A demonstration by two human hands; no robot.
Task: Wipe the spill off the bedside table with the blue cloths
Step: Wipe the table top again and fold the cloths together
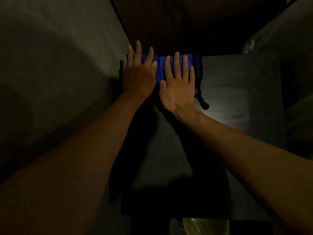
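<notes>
Both hands, left hand (pixel 137 77) and right hand (pixel 177 89), are lying flat, fingers spread, pressing the blue cloth (pixel 160 68) onto the dark worktop (pixel 237 92).

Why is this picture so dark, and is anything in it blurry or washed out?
Head view: dim room, one pale glare patch on the table; both hands on the blue cloth cast heavy shadows; soft overall, wide-angle edges stretched.

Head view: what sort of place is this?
Probably a dim bedroom corner: a small dark table against a plain wall, both hands flat on blue cloth, with a black cable beside it.
</notes>
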